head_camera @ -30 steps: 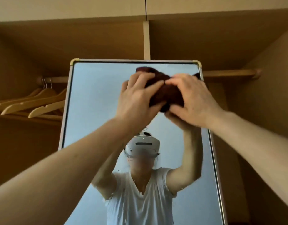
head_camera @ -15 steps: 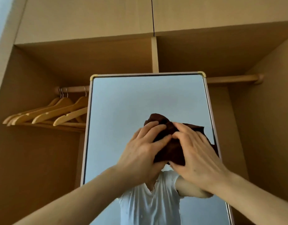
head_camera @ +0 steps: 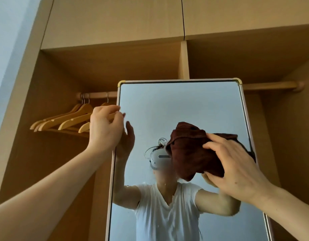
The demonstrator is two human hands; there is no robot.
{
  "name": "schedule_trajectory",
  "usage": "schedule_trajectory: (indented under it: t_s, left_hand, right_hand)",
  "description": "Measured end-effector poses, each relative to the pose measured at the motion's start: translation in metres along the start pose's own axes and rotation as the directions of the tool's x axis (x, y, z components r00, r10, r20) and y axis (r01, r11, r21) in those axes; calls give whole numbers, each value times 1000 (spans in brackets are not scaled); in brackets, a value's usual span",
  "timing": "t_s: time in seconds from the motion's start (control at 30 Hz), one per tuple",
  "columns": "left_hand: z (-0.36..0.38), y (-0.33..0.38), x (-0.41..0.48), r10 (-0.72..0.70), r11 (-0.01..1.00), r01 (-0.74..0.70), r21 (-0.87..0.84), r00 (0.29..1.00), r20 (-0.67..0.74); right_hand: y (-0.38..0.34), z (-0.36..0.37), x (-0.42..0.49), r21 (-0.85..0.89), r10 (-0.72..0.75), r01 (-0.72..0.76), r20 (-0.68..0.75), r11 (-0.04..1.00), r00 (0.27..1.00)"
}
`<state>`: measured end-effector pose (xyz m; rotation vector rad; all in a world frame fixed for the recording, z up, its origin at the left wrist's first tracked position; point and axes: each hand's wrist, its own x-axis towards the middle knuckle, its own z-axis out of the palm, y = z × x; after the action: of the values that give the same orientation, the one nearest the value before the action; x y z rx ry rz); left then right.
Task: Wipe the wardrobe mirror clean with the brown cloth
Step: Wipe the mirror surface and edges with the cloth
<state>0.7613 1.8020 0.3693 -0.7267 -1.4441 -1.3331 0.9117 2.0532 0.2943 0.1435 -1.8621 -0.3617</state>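
The tall framed wardrobe mirror [head_camera: 181, 105] stands in front of me, reflecting a person in a white shirt and headset. My right hand [head_camera: 235, 164] grips the bunched brown cloth [head_camera: 188, 150] and holds it against the glass at the mirror's right middle. My left hand [head_camera: 106, 126] is off the cloth, at the mirror's left frame edge, with its fingers loosely bent around the edge. Small specks show on the lower glass.
Several wooden hangers [head_camera: 66, 119] hang on a rail [head_camera: 98, 95] left of the mirror. The rail continues on the right [head_camera: 272, 86]. Closed upper cabinet doors [head_camera: 115, 20] sit above the open wardrobe. A pale wall [head_camera: 9, 40] borders the left.
Both hands held the cloth high on the glass, then dragged it down. My left hand has now let go and moved left to the mirror's frame; my right hand keeps the cloth.
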Motion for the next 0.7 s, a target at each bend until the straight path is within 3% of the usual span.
schedule_trajectory:
  t_s: [0.1,0.17,0.27,0.37,0.47,0.6,0.7]
  left_hand:
    - [11,-9,6,-329,914,361,-187,927,180]
    - [21,-12,7,-424,843,483,-235,867,262]
    - [21,-17,10,-482,764,558,-325,828,287]
    - [15,-22,10,-505,720,604,-342,793,340]
    - [10,-27,7,-509,643,667,-376,739,441]
    - [2,-27,-2,-557,419,771,-480,635,535]
    - [3,-29,-3,-570,407,782,-471,621,538]
  right_hand:
    - [-8,-6,24,-134,-24,31,53,991,998]
    - [-16,-7,51,-222,39,-28,48,975,998]
    - [-31,-6,103,-266,136,-123,31,956,990]
    - [-51,2,137,-192,135,-126,32,973,990]
    - [-83,29,128,-216,-34,49,72,975,997]
    - [-106,55,98,-185,-214,235,127,954,969]
    - [-95,52,115,-224,-285,311,140,924,948]
